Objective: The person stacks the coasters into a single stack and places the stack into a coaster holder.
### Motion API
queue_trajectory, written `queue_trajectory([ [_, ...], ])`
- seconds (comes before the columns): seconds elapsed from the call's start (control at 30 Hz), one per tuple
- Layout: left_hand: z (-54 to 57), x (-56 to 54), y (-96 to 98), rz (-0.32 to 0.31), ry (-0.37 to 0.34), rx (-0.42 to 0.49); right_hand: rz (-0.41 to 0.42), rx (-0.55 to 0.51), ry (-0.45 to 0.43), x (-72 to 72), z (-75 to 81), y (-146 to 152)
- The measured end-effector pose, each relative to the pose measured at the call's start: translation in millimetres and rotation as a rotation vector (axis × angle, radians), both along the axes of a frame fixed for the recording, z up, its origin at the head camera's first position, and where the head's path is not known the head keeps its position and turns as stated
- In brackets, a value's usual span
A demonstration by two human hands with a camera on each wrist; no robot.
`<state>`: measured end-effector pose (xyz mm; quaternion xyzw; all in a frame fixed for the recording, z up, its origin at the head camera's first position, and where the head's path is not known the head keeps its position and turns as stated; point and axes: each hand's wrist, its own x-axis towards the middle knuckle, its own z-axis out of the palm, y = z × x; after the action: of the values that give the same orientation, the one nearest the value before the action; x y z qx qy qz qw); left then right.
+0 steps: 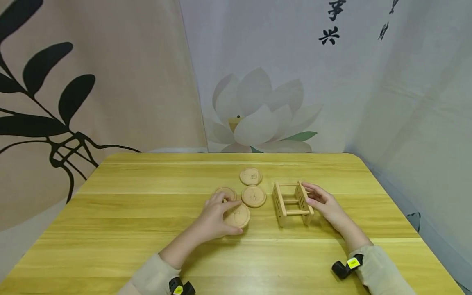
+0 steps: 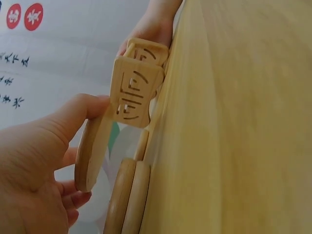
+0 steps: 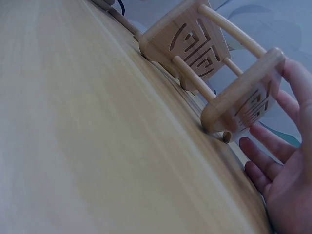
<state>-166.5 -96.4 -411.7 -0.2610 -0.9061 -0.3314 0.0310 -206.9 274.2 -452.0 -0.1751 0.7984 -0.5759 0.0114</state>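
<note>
On the table, an openwork rack stood near discs.
Left hand pinched one disc; relaxed right hand touched the rack; lotus-printed cloth hung behind.

There on the pale curtain, 兴 comes up clearly, what looks like 事 right above; black characters farther right defy reading. Two red seals carry blurred white characters, and yellow labels on the wrist cameras are too tiny.
</note>
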Motion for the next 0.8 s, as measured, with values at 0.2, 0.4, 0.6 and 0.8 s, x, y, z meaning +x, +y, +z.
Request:
queue_trajectory([
  [0.2, 1.2, 5.7, -10.3, 0.03, -0.019, 0.01, 0.008, 0.005, 0.006, -1.5, -0.5, 0],
  [0.4, 0.6, 9.7, -19.0, 0.048, -0.031, 0.02, 0.017, 0.002, -0.003, -0.7, 0.2, 0],
  [0.6, 2.0, 12.3, -24.5, 0.083, -0.048, 0.021, 0.011, 0.002, 0.0, -1.1, -0.3, 1],
  [0.8, 0.6, 13.6, -30.9, 0.111, -0.052, 0.015, 0.014, 0.005, -0.012, -1.3, -1.1, 3],
])
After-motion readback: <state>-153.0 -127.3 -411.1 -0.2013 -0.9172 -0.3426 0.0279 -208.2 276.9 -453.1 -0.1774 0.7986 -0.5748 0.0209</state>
